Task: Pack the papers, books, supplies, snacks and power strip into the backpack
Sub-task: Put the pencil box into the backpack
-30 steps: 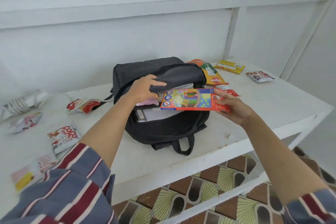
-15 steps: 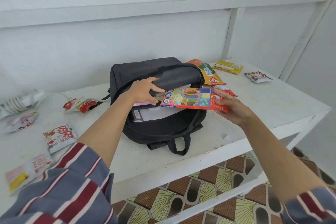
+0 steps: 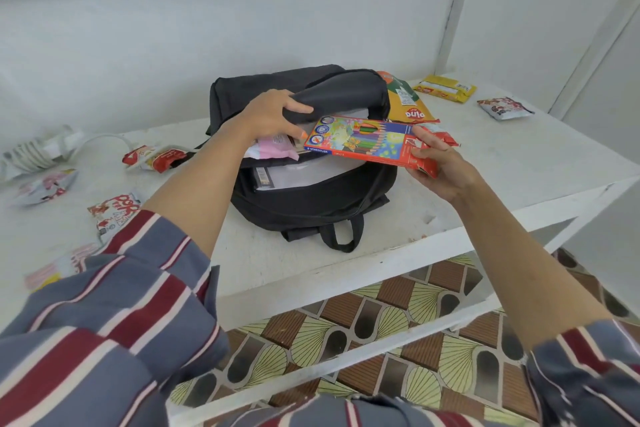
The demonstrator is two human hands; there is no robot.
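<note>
A black backpack (image 3: 311, 204) lies on the white table (image 3: 502, 166) with its main opening facing me. My left hand (image 3: 273, 114) grips the upper flap and lifts it. My right hand (image 3: 440, 163) pinches the right end of a flat colored pencil box (image 3: 363, 142), held level over the opening. White papers (image 3: 304, 173) and a pink packet (image 3: 273, 147) show inside the bag. A white power strip (image 3: 38, 152) with its cord lies at the far left.
Snack packets lie left of the bag (image 3: 156, 158), (image 3: 45, 185), (image 3: 116, 213), and near my left sleeve (image 3: 59, 269). To the right sit an orange bag (image 3: 405, 100), a yellow pack (image 3: 445, 88) and a small packet (image 3: 504, 107). A white wall rises behind.
The pencil box has shifted slightly left toward the bag's opening. My left hand keeps its hold on the flap.
</note>
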